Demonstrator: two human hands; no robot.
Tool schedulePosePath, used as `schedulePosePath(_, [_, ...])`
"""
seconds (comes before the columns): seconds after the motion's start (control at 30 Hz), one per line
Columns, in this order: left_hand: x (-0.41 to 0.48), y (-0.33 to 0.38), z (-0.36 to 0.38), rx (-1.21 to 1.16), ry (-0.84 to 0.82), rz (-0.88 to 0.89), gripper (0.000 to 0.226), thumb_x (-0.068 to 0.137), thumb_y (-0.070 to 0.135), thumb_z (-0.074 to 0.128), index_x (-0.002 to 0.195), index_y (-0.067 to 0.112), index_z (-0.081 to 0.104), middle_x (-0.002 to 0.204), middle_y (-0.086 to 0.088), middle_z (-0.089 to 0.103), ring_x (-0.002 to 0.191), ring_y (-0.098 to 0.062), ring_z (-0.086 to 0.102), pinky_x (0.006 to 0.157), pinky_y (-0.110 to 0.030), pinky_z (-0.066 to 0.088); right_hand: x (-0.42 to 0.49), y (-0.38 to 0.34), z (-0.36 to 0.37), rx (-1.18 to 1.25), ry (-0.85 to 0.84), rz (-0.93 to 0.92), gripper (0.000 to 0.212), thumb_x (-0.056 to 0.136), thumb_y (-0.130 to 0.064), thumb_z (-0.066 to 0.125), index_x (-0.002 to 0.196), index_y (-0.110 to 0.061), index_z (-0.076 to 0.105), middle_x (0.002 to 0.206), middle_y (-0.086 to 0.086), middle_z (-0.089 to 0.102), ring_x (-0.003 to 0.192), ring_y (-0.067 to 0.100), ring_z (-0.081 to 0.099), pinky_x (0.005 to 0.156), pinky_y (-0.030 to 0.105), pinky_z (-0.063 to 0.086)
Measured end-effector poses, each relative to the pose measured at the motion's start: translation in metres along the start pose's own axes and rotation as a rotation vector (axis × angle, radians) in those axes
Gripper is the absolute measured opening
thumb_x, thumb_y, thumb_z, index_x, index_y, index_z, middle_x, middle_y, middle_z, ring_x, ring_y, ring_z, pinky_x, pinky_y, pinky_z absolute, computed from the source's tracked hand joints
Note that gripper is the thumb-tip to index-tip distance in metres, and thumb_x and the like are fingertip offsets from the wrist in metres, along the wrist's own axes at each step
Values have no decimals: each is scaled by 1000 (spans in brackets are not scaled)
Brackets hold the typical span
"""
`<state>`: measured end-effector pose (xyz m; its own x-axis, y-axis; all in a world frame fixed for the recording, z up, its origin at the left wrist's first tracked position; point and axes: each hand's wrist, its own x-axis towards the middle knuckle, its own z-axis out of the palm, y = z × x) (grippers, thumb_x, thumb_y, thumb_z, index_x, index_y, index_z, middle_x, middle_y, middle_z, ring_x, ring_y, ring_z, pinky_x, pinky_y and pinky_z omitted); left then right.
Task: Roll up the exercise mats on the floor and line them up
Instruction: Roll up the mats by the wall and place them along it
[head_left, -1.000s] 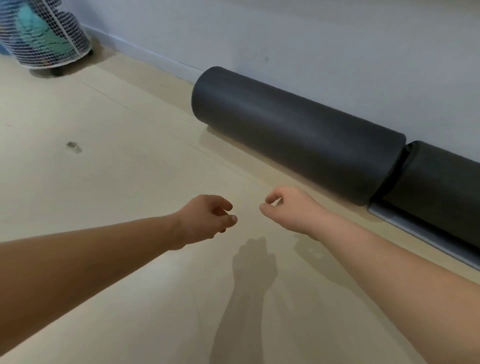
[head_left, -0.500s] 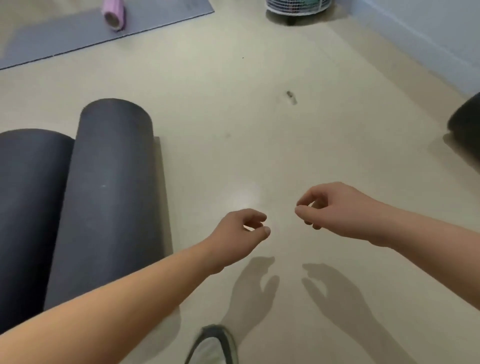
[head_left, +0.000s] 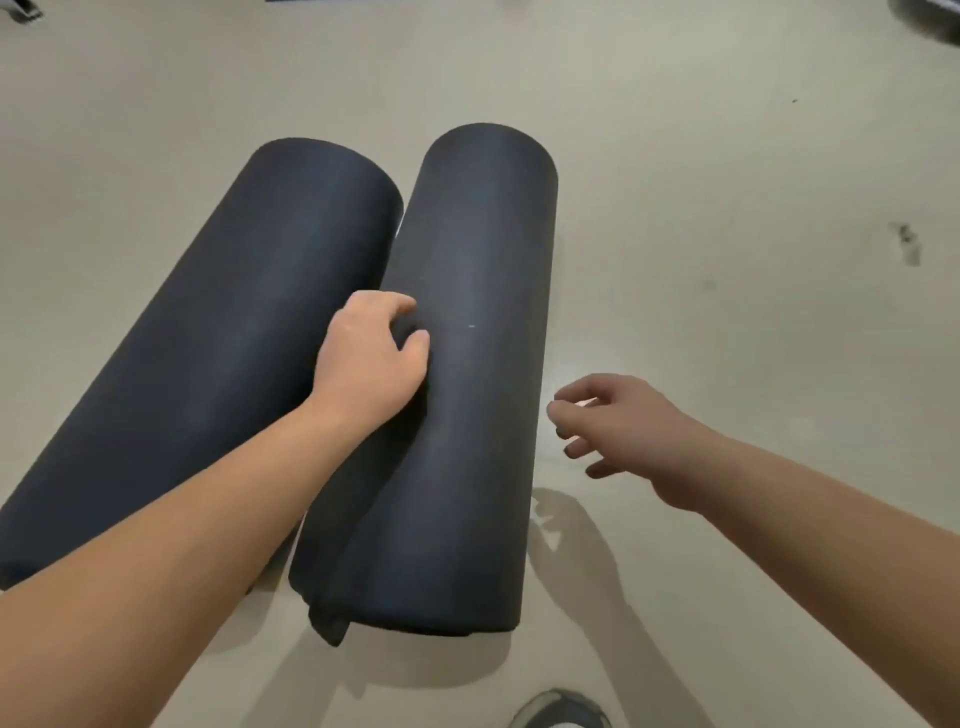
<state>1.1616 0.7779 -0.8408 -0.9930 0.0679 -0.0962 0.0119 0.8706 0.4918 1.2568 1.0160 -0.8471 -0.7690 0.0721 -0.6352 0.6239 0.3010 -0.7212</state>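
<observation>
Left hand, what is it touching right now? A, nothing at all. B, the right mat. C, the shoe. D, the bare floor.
B: the left hand sits on the right mat, fingers curled into its surface, next to the left mat; the right hand hovers over the floor.

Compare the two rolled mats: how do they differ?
The right mat points straight ahead; the left mat angles leftward. The left hand grips the right mat, not the left mat. The right mat's near end shows a loose flap; the left mat's is hidden. Both are dark and rolled.
</observation>
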Motion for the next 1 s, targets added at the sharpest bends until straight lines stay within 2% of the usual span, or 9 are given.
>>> schedulePosePath(0.17, [-14, -29, 8, 13, -308, -375, 64, 102, 72, 41, 122, 12, 52, 117, -6, 63, 100, -27, 62, 79, -41, 47, 3, -3, 37, 3, -77, -31, 56, 100, -43, 66, 151, -31, 46, 121, -8, 62, 103, 10, 64, 75, 26, 57])
schedulePosePath(0.23, [-19, -17, 14, 28, -285, -360, 65, 100, 75, 38, 117, 14, 53, 114, -5, 65, 96, -25, 61, 79, -41, 48, 4, -1, 37, 30, -55, -53, 63, 101, -44, 67, 157, -32, 41, 127, -14, 54, 107, 8, 61, 82, 25, 54])
schedulePosePath(0.33, [-30, 5, 18, 36, -205, -222, 53, 99, 67, 53, 128, 23, 60, 116, 8, 63, 101, -19, 61, 86, -36, 51, 5, 6, 29, 44, 69, -91, 81, 93, -58, 72, 162, -37, 33, 139, -13, 41, 119, 8, 46, 100, 30, 46])
schedulePosePath(0.43, [-36, 3, 18, -245, -175, -159, 48, 93, 46, 77, 137, 28, 65, 116, 14, 66, 105, -11, 65, 95, -38, 57, 4, 16, 16, 72, 165, -100, 104, 78, -73, 78, 164, -39, 30, 154, -13, 35, 133, 11, 47, 115, 39, 45])
schedulePosePath(0.53, [-41, 3, 19, -283, -296, -260, 65, 75, 61, 89, 119, 29, 53, 119, 22, 55, 106, -4, 55, 96, -29, 49, -2, 28, 0, 5, 228, -69, 115, 73, -73, 81, 165, -35, 25, 157, -9, 28, 141, 17, 43, 117, 38, 41])
schedulePosePath(0.6, [-48, 16, 30, -450, -439, -348, 61, 70, 63, 92, 109, 32, 57, 117, 22, 66, 99, -1, 65, 85, -25, 53, -5, 36, -11, -32, 256, -57, 114, 74, -70, 81, 166, -35, 24, 156, -8, 28, 140, 18, 44, 112, 36, 40])
schedulePosePath(0.73, [-56, 45, 55, -486, -362, -320, 86, 54, 70, 96, 122, 32, 60, 116, 16, 71, 102, -10, 73, 88, -36, 61, -18, 55, -32, -182, 378, -169, 85, 86, -61, 74, 159, -39, 36, 136, -13, 33, 120, 7, 49, 101, 30, 43])
schedulePosePath(0.9, [-61, 79, 71, -557, -459, -314, 45, 84, 44, 86, 115, 20, 65, 109, 3, 73, 79, -2, 72, 61, -22, 53, -37, 84, -52, -217, 441, -264, 34, 92, -46, 72, 123, -39, 61, 120, -8, 48, 102, -2, 57, 99, 33, 50])
schedulePosePath(1.0, [-73, 102, 87, -581, -486, -284, 31, 86, 41, 81, 110, 23, 73, 110, 4, 76, 82, -5, 75, 58, -20, 52, -52, 103, -59, -166, 424, -254, 48, 87, -51, 76, 131, -39, 58, 128, -11, 48, 111, -8, 53, 108, 33, 47])
